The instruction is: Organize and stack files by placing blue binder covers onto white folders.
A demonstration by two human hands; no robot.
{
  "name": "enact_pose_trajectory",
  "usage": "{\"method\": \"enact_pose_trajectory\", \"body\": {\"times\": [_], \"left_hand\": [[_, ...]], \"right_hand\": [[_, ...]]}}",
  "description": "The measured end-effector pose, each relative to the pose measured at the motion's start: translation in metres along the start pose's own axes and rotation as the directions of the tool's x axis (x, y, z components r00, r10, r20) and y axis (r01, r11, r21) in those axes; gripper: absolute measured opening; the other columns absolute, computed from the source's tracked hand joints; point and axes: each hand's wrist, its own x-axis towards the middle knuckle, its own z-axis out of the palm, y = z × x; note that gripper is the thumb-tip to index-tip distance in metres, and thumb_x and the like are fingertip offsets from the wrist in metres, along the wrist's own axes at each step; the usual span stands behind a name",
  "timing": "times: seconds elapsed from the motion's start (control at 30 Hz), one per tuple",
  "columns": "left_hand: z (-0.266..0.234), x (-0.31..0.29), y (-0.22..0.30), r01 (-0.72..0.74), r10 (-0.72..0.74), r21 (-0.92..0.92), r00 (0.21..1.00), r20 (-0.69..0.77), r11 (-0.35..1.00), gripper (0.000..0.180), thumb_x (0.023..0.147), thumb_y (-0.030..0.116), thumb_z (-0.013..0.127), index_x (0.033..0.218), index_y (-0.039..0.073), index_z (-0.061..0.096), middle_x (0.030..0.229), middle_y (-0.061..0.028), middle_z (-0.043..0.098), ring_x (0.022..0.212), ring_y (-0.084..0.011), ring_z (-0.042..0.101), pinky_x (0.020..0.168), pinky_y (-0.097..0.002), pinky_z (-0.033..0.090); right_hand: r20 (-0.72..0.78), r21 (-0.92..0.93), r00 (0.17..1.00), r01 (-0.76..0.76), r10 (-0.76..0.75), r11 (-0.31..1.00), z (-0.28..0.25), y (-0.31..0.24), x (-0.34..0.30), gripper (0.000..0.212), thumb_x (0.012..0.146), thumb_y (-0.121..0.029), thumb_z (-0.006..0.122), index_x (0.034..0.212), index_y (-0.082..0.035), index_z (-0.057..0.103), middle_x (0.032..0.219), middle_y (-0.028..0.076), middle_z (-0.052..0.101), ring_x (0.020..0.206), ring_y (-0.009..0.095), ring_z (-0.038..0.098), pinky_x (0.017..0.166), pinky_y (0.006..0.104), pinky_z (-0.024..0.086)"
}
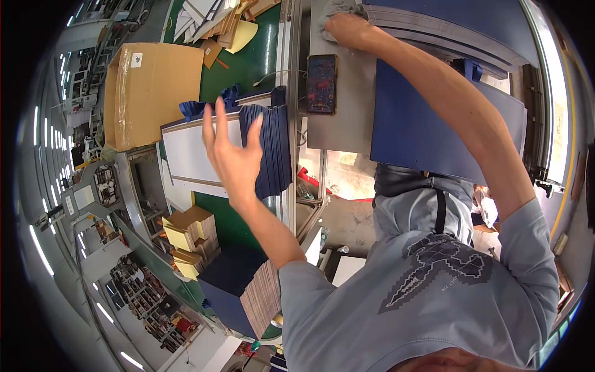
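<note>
My left hand [234,158] is raised with its fingers spread and nothing in it. Below or beside it lies a stack of white panels with dark blue folded edges [266,149], blue ribbons [193,110] at its far end. My right hand [348,31] reaches to the far end of the grey metal work surface [347,127], closed on a grey cloth [338,8]. Under my right forearm is a large dark blue flat panel [427,124]. A phone [321,84] in a dark case lies on the metal surface, left of that panel.
An open cardboard box [155,93] stands on the left, by the green table [238,217]. Loose boards [207,22] are heaped at its far end. Nearer me are small yellow-and-brown piles [192,232] and a blue-topped stack [238,279]. More blue panels [458,18] lie at the far right.
</note>
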Motion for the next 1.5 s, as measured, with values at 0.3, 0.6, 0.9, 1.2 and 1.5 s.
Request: {"method": "enact_pose_trajectory", "body": {"times": [0.3, 0.6, 0.9, 1.2, 1.5], "left_hand": [[-0.019, -0.078, -0.034, 0.224, -0.304, 0.348, 0.933, 0.193, 0.910, 0.081, 0.103, 0.050, 0.071, 0.158, -0.005, 0.048, 0.161, -0.0416, 0.041, 0.149, -0.0604, 0.040, 0.120, -0.0588, 0.043], [0.001, -0.090, 0.003, 0.127, -0.198, 0.500, 0.976, 0.091, 0.856, 0.065, 0.093, 0.025, 0.079, 0.147, -0.006, 0.059, 0.146, -0.0366, 0.060, 0.126, -0.0567, 0.064, 0.107, -0.0544, 0.056], [0.009, -0.129, 0.084, 0.019, 0.023, 0.252, 0.986, -0.163, 0.967, 0.037, 0.083, 0.023, 0.089, 0.110, -0.001, 0.081, 0.098, -0.0174, 0.077, 0.095, -0.0359, 0.075, 0.107, -0.0582, 0.054], [0.000, -0.156, 0.110, -0.270, 0.177, -0.294, 0.935, -0.307, 0.917, 0.063, 0.082, 0.025, 0.095, 0.134, -0.002, 0.073, 0.127, -0.0193, 0.069, 0.125, -0.0405, 0.066, 0.110, -0.0599, 0.053], [0.081, -0.044, 0.115, -0.109, 0.097, -0.554, 0.994, -0.052, 0.826, 0.049, 0.092, 0.015, 0.085, 0.135, -0.005, 0.070, 0.125, -0.0241, 0.074, 0.115, -0.0363, 0.073, 0.097, -0.0441, 0.058]], "right_hand": [[-0.304, 0.213, 0.940, 0.227, -0.156, 0.950, -0.024, -0.010, -0.037, 0.039, 0.097, -0.011, 0.071, 0.135, -0.005, 0.073, 0.127, 0.019, 0.073, 0.113, 0.038, 0.074, 0.101, 0.0476, 0.059], [-0.329, 0.654, 0.943, 0.191, 0.048, 0.732, -0.077, -0.049, -0.170, 0.034, 0.104, -0.027, 0.074, 0.132, -0.008, 0.077, 0.112, 0.018, 0.082, 0.103, 0.023, 0.080, 0.095, 0.0377, 0.062], [0.193, 0.971, 0.967, -0.213, -0.167, -0.108, -0.046, -0.186, -0.231, 0.069, 0.108, -0.050, 0.066, 0.145, 0.008, 0.060, 0.131, 0.016, 0.071, 0.110, 0.022, 0.071, 0.096, 0.0364, 0.060], [0.110, 0.989, 0.763, -0.023, 0.637, -0.143, -0.055, -0.027, -0.382, 0.057, 0.105, -0.049, 0.068, 0.119, 0.006, 0.071, 0.104, 0.010, 0.075, 0.092, 0.017, 0.072, 0.084, 0.0342, 0.057], [-0.370, 0.650, 0.322, -0.580, 0.871, 0.491, 0.009, 0.133, -0.505, 0.063, 0.095, -0.048, 0.084, 0.130, 0.003, 0.074, 0.132, 0.014, 0.071, 0.106, 0.020, 0.070, 0.095, 0.0327, 0.056]]}}
